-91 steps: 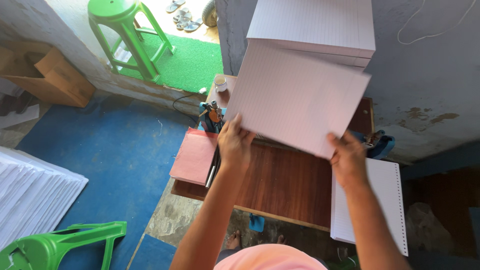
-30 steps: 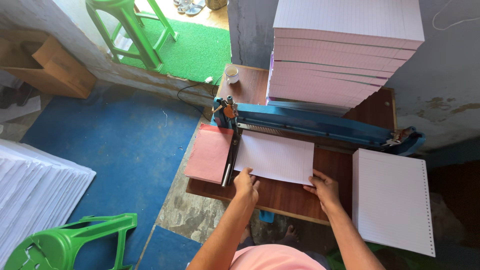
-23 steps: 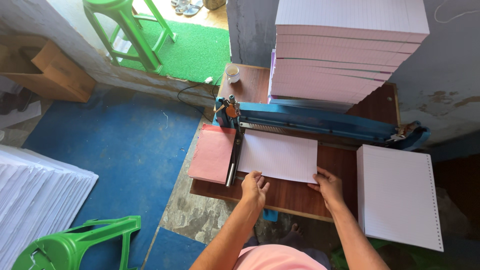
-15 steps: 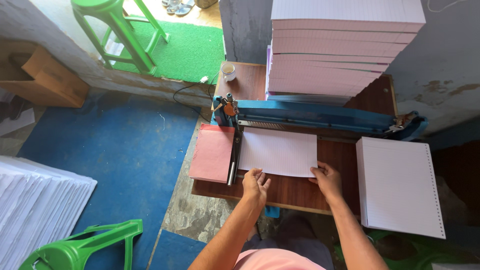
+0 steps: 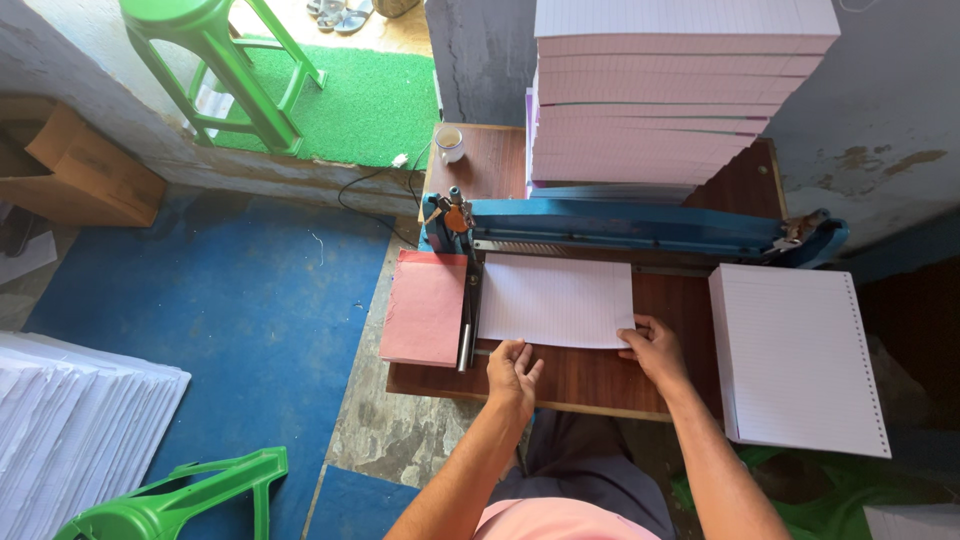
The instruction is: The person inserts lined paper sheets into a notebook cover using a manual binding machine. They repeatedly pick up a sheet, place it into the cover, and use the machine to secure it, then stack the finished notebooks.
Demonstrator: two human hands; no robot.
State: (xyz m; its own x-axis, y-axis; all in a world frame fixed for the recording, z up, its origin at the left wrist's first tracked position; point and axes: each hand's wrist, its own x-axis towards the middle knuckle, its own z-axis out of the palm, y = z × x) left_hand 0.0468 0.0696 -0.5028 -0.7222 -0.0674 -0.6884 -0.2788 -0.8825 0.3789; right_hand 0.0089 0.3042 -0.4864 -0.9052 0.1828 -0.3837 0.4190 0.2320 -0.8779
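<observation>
A sheaf of white lined paper (image 5: 556,298) lies flat on the brown wooden table (image 5: 600,375), its far edge under the blue punching machine (image 5: 620,225). My left hand (image 5: 512,370) rests at the sheaf's near left corner, fingers touching its edge. My right hand (image 5: 655,350) presses on the near right corner. Neither hand grips anything. A black guide bar (image 5: 468,315) runs along the sheaf's left side.
A tall pile of lined paper (image 5: 680,90) stands behind the machine. A punched stack (image 5: 795,360) lies at the right. Pink card (image 5: 425,305) sits left of the guide. A small cup (image 5: 449,142), green stools (image 5: 225,60), a cardboard box (image 5: 85,170) and white sheets (image 5: 80,430) surround the table.
Three seconds ago both hands held the sheaf in the air. It now lies on the table under the machine, and my hands have slid to its near corners.
</observation>
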